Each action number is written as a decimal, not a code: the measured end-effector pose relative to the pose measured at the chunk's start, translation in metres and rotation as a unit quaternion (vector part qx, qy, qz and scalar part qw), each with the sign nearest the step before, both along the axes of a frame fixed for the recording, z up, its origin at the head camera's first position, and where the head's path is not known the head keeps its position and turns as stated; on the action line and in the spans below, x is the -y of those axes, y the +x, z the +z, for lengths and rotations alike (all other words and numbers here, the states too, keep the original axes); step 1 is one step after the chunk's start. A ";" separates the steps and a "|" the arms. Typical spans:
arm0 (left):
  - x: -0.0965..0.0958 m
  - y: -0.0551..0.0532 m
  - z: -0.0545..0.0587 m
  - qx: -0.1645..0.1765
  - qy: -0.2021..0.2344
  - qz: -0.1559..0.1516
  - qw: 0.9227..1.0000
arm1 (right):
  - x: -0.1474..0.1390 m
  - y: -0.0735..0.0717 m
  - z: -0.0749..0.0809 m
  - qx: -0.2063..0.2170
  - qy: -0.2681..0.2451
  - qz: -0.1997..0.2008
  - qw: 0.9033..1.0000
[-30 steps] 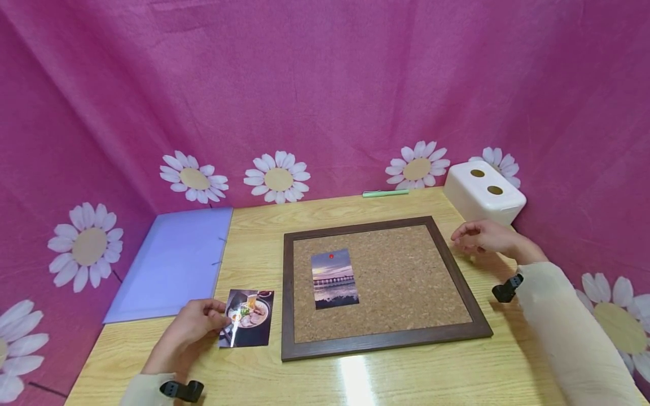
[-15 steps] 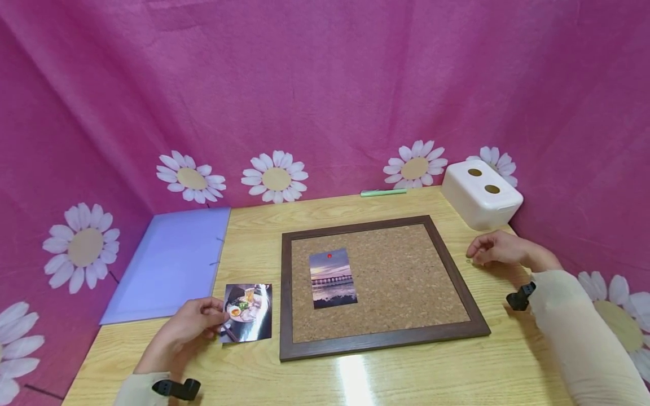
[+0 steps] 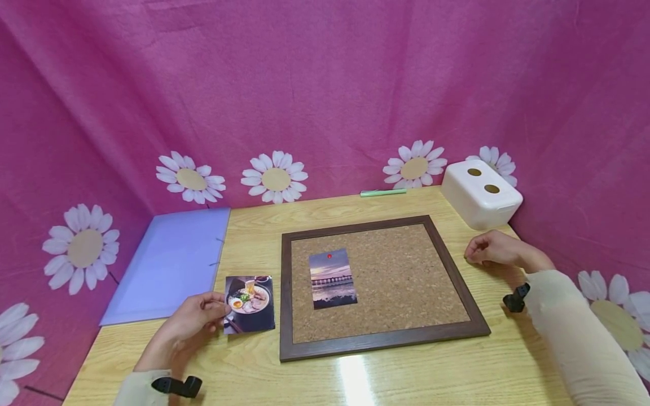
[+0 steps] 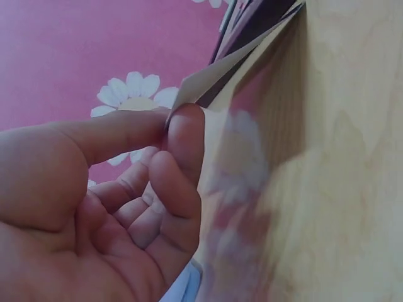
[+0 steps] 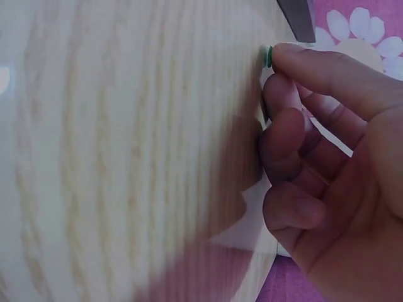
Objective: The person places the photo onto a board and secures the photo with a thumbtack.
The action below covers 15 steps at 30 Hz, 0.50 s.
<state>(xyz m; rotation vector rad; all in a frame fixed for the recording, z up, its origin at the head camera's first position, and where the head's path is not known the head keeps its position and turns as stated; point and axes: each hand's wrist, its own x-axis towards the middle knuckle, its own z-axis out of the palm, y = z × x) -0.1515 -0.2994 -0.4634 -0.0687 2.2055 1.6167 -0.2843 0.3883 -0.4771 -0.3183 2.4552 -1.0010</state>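
Note:
My left hand (image 3: 195,317) pinches the left edge of a photo of a noodle bowl (image 3: 253,310), between thumb and index finger; the photo is tilted up off the table. In the left wrist view the photo's edge (image 4: 201,83) shows between thumb and fingertip. My right hand (image 3: 497,249) is low over the table, right of the corkboard (image 3: 401,282), with its fingers curled. A small green disc-headed pin (image 5: 270,56) touches the right thumb tip; whether the index finger pinches it too cannot be told. A pier photo (image 3: 333,282) lies on the corkboard under a red pin (image 3: 329,256).
A bluish-purple folder (image 3: 170,262) lies at the left of the wooden table (image 3: 254,375). Behind the right hand stands a white box with two round holes (image 3: 479,200). A green pen (image 3: 383,193) lies at the back, along a pink flowered curtain (image 3: 325,84).
The left hand has raised and shifted the noodle photo slightly away from me. My right hand first moved right to a small thing on the table; its fingertips now hide that thing in the head view.

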 end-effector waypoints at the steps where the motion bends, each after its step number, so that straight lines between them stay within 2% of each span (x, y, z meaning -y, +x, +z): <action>1: -0.001 -0.001 0.001 -0.004 -0.003 -0.001 1.000 | 0.000 0.000 0.000 -0.010 0.004 0.000 1.000; 5: -0.004 -0.005 0.006 -0.021 -0.014 -0.004 1.000 | 0.002 -0.001 0.006 -0.042 0.005 -0.010 0.999; 10: -0.013 -0.013 0.014 -0.034 -0.002 -0.012 0.999 | 0.006 -0.003 0.017 -0.072 -0.017 -0.047 0.996; 15: -0.028 -0.021 0.021 -0.034 0.005 -0.019 0.999 | 0.013 -0.005 0.026 -0.122 0.002 -0.058 0.991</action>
